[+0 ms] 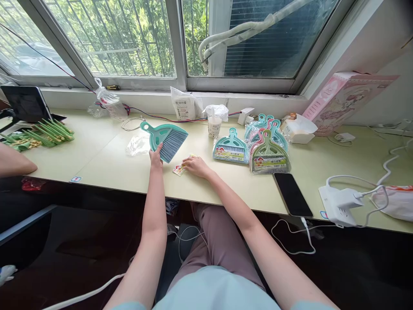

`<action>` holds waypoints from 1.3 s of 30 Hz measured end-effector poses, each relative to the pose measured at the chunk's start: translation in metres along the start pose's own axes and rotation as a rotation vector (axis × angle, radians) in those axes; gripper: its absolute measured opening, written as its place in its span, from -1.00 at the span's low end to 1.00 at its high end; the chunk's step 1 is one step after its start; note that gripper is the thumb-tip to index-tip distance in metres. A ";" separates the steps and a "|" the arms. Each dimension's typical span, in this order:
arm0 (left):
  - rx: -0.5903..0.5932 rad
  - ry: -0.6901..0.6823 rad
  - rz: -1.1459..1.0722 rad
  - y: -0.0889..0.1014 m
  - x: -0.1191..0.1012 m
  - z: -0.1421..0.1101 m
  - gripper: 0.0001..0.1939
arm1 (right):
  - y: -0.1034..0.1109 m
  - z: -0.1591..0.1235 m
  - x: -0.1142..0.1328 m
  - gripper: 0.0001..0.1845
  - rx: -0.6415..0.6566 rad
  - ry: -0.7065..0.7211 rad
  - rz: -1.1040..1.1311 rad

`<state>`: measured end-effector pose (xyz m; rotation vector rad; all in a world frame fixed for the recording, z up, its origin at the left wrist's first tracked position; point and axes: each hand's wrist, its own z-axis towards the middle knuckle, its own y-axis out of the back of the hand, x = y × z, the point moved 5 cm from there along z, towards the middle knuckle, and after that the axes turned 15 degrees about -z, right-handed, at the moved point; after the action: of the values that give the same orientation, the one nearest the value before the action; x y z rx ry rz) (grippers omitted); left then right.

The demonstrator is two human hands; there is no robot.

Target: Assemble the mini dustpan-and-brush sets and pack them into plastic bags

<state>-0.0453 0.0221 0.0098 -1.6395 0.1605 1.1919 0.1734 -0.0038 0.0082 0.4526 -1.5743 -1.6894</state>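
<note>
My left hand (pixel 156 157) grips the lower edge of a teal dustpan (pixel 157 134) with a grey-bristled brush (pixel 173 144) nested in it, raised a little over the table. To its right, my right hand (pixel 195 165) rests low near the tabletop, fingers closed on a colourful printed label card (pixel 178 170); part of the card is hidden under the fingers. A crumpled clear plastic wrapper (pixel 138 145) lies left of the dustpan. Wrapped sets stand further right: a teal dustpan set (pixel 231 148) with a label and a green dustpan set (pixel 270 155) in front of several others.
A black phone (pixel 293 194) on a cable lies at the front edge, near a white power strip (pixel 338 206). A lidded cup (pixel 214 126), tissue pack (pixel 298 128) and pink box (pixel 346 101) stand behind. Another person's arm (pixel 14 161) and green stalks (pixel 48 132) are at left.
</note>
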 end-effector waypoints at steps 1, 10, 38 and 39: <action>-0.003 0.008 -0.005 0.000 0.001 0.000 -0.43 | 0.002 0.000 0.001 -0.68 -0.010 -0.002 -0.011; 0.048 0.047 0.043 -0.002 0.010 -0.001 -0.52 | 0.008 -0.004 -0.029 -0.57 -0.073 -0.340 -0.087; 0.322 0.235 0.098 -0.029 0.024 -0.021 -0.44 | 0.054 -0.018 -0.040 -0.67 -0.492 -0.405 0.493; 0.345 0.251 0.101 -0.031 0.024 -0.023 -0.39 | 0.054 -0.018 -0.042 -0.66 -0.491 -0.434 0.441</action>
<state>-0.0003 0.0281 0.0103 -1.4801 0.5819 0.9658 0.2286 0.0174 0.0465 -0.5058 -1.3378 -1.7997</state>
